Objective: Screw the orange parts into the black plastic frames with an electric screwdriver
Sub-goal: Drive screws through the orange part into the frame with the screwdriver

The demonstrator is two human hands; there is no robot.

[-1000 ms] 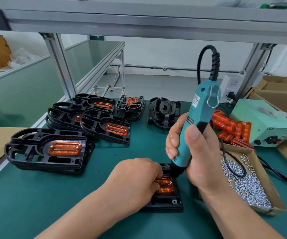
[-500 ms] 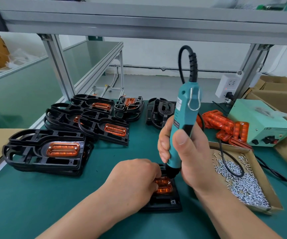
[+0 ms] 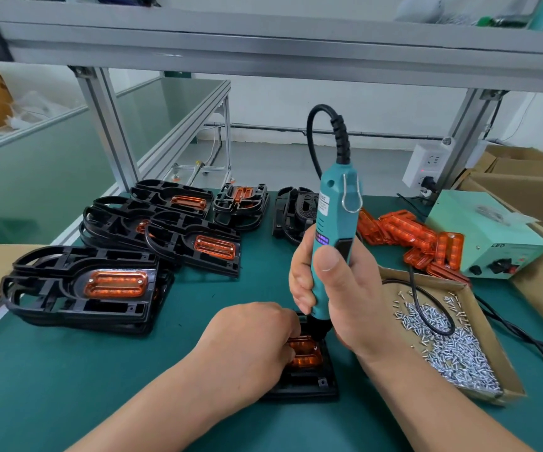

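As left hand (image 3: 250, 347) hides frame (image 3: 312, 384), screws (image 3: 459, 353) right, stacks (image 3: 68, 308) left

Bright, even, diffuse light, brightest at the white back wall. Only soft shadows lie on the counter (image 3: 68, 386) beneath the left hand (image 3: 250, 344) and the black frame (image 3: 312, 383). The orange part (image 3: 116, 283) at left glints (small white highlights). The electric screwdriver (image 3: 335, 223) is sharp. The shelf beam (image 3: 263, 50) bows toward the edges, and the clutter at its upper right is blurred.
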